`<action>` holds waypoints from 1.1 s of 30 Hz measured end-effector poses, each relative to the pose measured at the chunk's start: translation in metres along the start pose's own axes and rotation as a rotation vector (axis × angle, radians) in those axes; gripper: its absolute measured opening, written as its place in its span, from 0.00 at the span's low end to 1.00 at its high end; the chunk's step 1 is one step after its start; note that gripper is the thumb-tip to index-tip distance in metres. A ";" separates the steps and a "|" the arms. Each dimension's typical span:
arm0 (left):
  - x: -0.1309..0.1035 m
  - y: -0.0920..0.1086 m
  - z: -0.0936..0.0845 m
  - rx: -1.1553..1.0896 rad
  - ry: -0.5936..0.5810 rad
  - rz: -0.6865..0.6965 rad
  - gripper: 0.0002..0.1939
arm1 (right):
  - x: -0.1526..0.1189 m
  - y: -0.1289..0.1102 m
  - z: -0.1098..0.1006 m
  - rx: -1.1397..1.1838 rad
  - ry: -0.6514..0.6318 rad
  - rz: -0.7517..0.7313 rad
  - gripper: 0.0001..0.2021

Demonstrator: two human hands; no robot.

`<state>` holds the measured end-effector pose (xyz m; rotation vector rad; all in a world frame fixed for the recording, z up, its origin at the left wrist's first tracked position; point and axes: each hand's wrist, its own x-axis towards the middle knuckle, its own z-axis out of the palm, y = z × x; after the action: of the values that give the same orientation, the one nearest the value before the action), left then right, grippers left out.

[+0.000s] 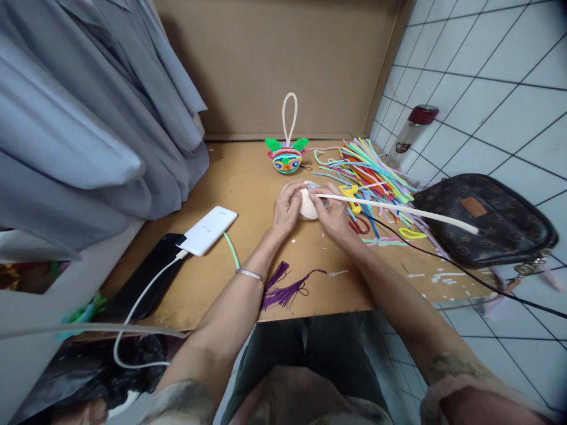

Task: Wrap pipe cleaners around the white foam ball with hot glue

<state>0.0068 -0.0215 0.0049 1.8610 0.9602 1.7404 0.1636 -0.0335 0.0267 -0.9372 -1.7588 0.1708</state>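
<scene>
In the head view, my left hand [287,208] is closed on the left side of a small, round, cream-white piece [307,208] above the table. My right hand [333,213] pinches one end of a long white pipe cleaner [398,206] against that piece. The pipe cleaner's free end stretches right, passing over the bag. Behind my hands stands a colourful animal-head ornament [287,160] with green ears and a white loop on top. Just right of my right hand lies a yellow glue gun [351,198]. My fingers partly cover the round piece.
Many coloured pipe cleaners [376,171] lie at the back right, near red-handled scissors [359,225], a bottle [410,136] and a brown bag [487,218]. A black cable crosses the right side. Purple tassels [283,292] lie in front; a white power bank [210,230] lies left.
</scene>
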 end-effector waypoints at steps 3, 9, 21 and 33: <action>-0.001 0.001 -0.001 -0.038 -0.005 -0.021 0.18 | 0.000 0.000 0.001 -0.004 0.009 0.000 0.16; -0.004 0.001 -0.002 -0.039 -0.036 -0.015 0.19 | 0.000 0.000 0.001 0.008 0.015 -0.009 0.16; -0.010 -0.008 0.007 0.186 -0.070 0.107 0.32 | 0.001 0.002 -0.001 0.006 0.007 -0.011 0.15; -0.012 -0.015 0.012 0.300 -0.022 0.224 0.31 | 0.001 0.001 -0.002 0.015 0.015 0.009 0.13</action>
<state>0.0159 -0.0185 -0.0153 2.2477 1.0902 1.7740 0.1653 -0.0327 0.0279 -0.9333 -1.7372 0.1817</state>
